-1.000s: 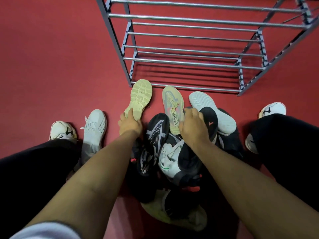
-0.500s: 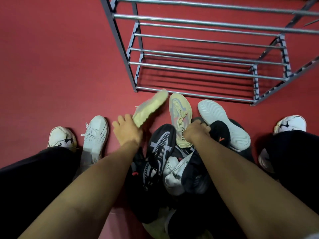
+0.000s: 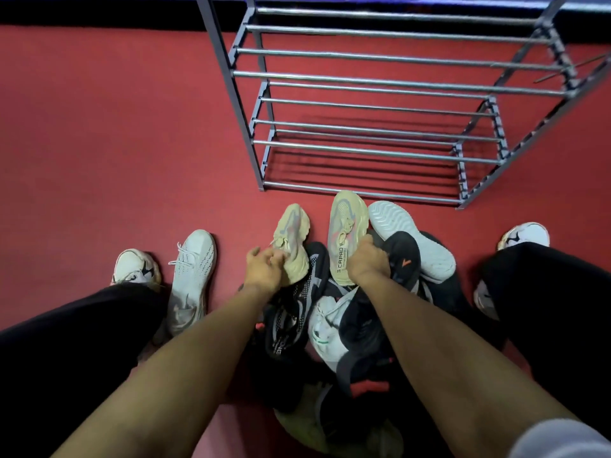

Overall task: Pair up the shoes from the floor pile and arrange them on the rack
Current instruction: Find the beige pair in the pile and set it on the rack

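Note:
A pile of shoes [image 3: 330, 328] lies on the red floor between my legs, below a grey metal rack [image 3: 380, 104] with bare rails. My left hand [image 3: 264, 267] grips a beige sneaker [image 3: 292, 239] at its heel, upper side showing. My right hand [image 3: 368, 259] holds the matching beige sneaker [image 3: 347, 226], which lies laces up with its toe toward the rack. Black sneakers [image 3: 297, 312] and a white one [image 3: 325, 328] lie under my forearms.
A single white knit sneaker [image 3: 193, 276] lies on the floor left of the pile. A white-soled shoe [image 3: 410, 239] lies sole up at the pile's right. My own feet in white shoes [image 3: 135, 267] flank the pile. Open red floor stretches left of the rack.
My left hand has turned the beige sneaker from sole up to upper side up. My view has tilted up, showing more of the rack. The right hand stays on the other beige sneaker.

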A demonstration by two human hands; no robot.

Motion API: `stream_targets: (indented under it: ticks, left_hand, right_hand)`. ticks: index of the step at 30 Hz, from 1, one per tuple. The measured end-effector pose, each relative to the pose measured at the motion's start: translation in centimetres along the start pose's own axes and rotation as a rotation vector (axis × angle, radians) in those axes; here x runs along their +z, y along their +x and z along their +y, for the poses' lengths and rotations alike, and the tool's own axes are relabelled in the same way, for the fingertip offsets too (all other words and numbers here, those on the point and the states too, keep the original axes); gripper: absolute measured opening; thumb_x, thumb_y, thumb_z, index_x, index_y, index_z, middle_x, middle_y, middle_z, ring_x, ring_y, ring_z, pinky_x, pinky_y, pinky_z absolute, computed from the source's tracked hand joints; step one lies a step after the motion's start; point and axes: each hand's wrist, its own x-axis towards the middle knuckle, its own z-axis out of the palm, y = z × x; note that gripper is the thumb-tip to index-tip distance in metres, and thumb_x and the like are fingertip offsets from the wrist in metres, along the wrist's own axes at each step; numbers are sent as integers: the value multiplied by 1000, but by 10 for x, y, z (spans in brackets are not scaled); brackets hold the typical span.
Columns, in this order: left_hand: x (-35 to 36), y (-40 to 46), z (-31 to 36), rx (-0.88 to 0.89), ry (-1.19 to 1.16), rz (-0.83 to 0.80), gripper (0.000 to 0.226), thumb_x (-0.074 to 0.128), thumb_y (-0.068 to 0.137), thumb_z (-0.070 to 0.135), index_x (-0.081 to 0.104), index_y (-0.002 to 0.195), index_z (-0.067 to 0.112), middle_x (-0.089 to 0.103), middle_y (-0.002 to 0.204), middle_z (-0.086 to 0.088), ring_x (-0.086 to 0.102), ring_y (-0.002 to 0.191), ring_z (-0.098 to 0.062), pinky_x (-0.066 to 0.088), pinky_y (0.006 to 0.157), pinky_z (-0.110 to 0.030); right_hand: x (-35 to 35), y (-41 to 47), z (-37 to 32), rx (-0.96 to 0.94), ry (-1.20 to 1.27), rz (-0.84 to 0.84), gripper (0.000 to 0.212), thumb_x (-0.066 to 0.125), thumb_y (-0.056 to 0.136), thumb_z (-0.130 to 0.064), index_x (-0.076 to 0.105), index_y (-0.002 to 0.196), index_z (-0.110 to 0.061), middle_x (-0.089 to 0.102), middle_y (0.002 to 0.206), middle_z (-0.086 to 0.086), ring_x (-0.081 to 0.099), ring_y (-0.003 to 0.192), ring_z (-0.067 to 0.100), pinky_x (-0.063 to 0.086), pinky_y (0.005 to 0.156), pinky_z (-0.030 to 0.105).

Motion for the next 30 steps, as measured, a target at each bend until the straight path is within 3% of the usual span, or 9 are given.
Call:
stream_targets:
  ticks: [3,5,8,13,15,18,21,23,30]
  left_hand:
    - [-4,9,8,-327,-268,-45,45,68,86,18,45,126,20,61,100,-7,62,75,-25,52,59,-31]
    - [-4,8,12,-503,-353,-192,31,70,86,26,53,104,6,58,84,-8,59,71,-24,49,59,-32]
    - [-2,-2,15,-616,-392,-316,28,64,89,36,53,76,14,48,71,-3,44,64,-15,46,59,-29]
    - [-8,-20,29,-622,-465,-400,27,57,93,38,52,77,16,44,75,-1,40,63,-13,50,67,-27]
    - [-13,-25,30,-617,-596,-389,26,56,93,28,50,71,14,45,61,-1,38,56,-10,50,56,-22]
    - [-21,-23,22,-545,-742,-326,24,53,91,20,50,68,15,39,44,5,33,37,-5,35,30,-13]
    - [-26,-25,23,-474,-847,-237,14,54,92,16,56,79,11,45,59,0,39,48,-8,39,33,-14]
    - [-25,-24,29,-435,-847,-186,11,55,93,15,58,86,8,50,67,-2,45,56,-11,45,37,-16]
    - [-15,23,45,-379,-781,-15,16,52,92,7,65,101,4,59,70,-6,48,54,-16,37,48,-27]
  right_hand:
    - [-8,2,6,33,93,-68,45,60,92,-27,39,126,-5,61,123,19,58,115,39,52,87,42]
    - [-17,2,7,55,140,-96,56,66,88,-35,40,128,-5,62,122,15,62,110,36,53,84,38]
    - [-29,-4,8,103,196,-104,50,69,82,-35,50,121,-9,65,113,10,65,103,33,49,73,31]
    - [-47,-21,13,177,649,-223,18,69,72,-25,57,66,-14,56,66,6,56,57,20,55,59,32]
    - [-54,-33,13,185,822,-294,10,67,81,-11,61,73,-10,57,69,8,52,48,10,51,47,22]
    - [-61,-45,9,164,906,-336,10,68,81,-5,63,87,-11,63,89,10,56,62,11,55,59,22]
    - [-70,-54,5,168,952,-354,10,65,84,-2,62,83,-11,67,92,7,55,58,7,56,61,24]
    - [-74,-55,1,189,982,-355,12,65,85,-2,65,83,-14,70,95,3,61,81,11,58,78,33]
    - [-70,-9,-18,193,990,-311,22,64,86,1,64,103,-14,71,100,2,66,89,14,58,72,34]
